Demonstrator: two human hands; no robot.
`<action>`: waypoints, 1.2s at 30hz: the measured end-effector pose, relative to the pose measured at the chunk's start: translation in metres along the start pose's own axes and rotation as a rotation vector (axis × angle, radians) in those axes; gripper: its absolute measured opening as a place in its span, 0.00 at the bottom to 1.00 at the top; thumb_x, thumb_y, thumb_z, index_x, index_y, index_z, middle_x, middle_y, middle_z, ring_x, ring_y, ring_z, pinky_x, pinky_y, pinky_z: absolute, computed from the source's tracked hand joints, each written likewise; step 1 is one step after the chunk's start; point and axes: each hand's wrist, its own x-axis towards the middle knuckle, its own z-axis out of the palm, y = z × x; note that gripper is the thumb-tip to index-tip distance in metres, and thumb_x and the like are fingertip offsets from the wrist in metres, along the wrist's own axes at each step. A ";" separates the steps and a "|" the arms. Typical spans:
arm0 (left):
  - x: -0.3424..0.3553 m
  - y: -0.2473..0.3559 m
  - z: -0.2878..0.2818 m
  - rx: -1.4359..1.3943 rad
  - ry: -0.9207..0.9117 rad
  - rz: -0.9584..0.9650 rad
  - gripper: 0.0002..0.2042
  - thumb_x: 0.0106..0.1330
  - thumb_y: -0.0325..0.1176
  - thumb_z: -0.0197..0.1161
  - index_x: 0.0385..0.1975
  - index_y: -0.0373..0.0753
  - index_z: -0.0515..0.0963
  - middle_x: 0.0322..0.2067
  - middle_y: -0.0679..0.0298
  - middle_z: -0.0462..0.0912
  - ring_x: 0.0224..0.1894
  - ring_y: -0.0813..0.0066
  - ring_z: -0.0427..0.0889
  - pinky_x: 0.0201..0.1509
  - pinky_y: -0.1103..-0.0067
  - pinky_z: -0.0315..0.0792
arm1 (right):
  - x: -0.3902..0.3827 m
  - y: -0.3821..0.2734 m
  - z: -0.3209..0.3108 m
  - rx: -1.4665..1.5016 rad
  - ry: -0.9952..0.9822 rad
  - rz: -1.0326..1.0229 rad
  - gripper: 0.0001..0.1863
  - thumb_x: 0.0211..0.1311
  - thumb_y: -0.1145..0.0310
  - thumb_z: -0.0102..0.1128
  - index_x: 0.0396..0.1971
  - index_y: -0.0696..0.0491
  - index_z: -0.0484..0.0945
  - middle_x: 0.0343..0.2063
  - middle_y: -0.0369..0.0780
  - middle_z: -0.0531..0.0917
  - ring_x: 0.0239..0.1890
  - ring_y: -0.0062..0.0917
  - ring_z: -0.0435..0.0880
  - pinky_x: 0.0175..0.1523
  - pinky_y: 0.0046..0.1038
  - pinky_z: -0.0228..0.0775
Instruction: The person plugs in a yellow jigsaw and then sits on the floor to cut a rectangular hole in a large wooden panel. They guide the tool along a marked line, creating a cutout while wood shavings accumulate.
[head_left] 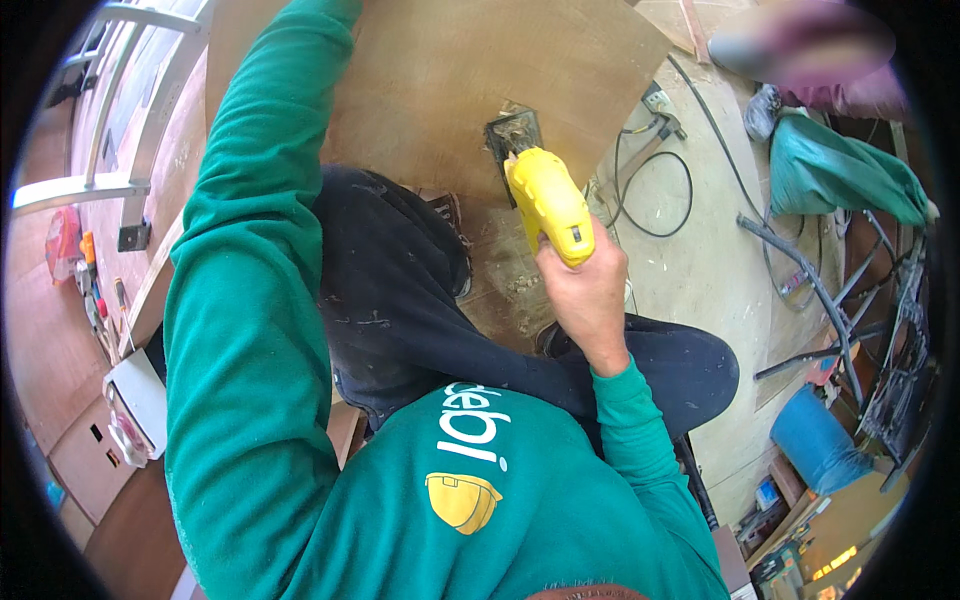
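Observation:
My right hand (588, 290) is closed round the handle of a yellow jigsaw (548, 195). The jigsaw's dark base plate (495, 142) rests on a large brown plywood sheet (420, 75), at its near edge. Sawdust and wood chips lie round the front of the tool; its blade is hidden. My left arm (255, 220) in a green sleeve reaches forward over the sheet's left side, and its hand is beyond the top of the view. My bent legs (400, 270) in dark trousers are below the sheet.
A black cable (688, 185) loops on the floor at the right, by a power socket (657, 99). Farther right are a metal frame (815, 290), a green cloth (840, 170) and a blue bucket (815, 435). An aluminium ladder (160, 115) and hand tools (92, 275) are at the left.

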 end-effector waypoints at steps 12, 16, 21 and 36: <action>0.003 0.002 -0.003 0.036 -0.051 -0.018 0.38 0.80 0.63 0.50 0.25 0.33 0.90 0.30 0.44 0.91 0.40 0.43 0.92 0.53 0.53 0.82 | 0.006 0.012 0.004 -0.072 -0.005 -0.036 0.11 0.58 0.77 0.70 0.39 0.60 0.79 0.29 0.51 0.87 0.33 0.48 0.90 0.40 0.41 0.80; 0.005 0.003 -0.007 0.025 -0.089 -0.028 0.37 0.80 0.62 0.50 0.25 0.32 0.90 0.30 0.44 0.91 0.40 0.42 0.92 0.53 0.54 0.82 | 0.007 0.017 0.005 -0.060 -0.024 -0.051 0.11 0.58 0.77 0.70 0.40 0.59 0.79 0.29 0.51 0.87 0.33 0.49 0.90 0.40 0.41 0.80; 0.004 0.004 -0.009 0.002 -0.080 -0.009 0.37 0.80 0.61 0.51 0.25 0.32 0.89 0.29 0.44 0.90 0.38 0.43 0.92 0.51 0.54 0.82 | 0.007 0.018 0.005 -0.035 -0.017 -0.068 0.12 0.58 0.77 0.70 0.41 0.59 0.79 0.30 0.52 0.87 0.33 0.50 0.90 0.40 0.42 0.80; 0.006 0.003 -0.007 0.058 -0.065 -0.010 0.36 0.79 0.62 0.52 0.23 0.34 0.90 0.28 0.46 0.90 0.35 0.44 0.91 0.49 0.54 0.83 | 0.006 0.014 0.004 -0.057 -0.026 -0.025 0.12 0.58 0.76 0.70 0.41 0.59 0.80 0.30 0.53 0.88 0.35 0.52 0.90 0.41 0.44 0.81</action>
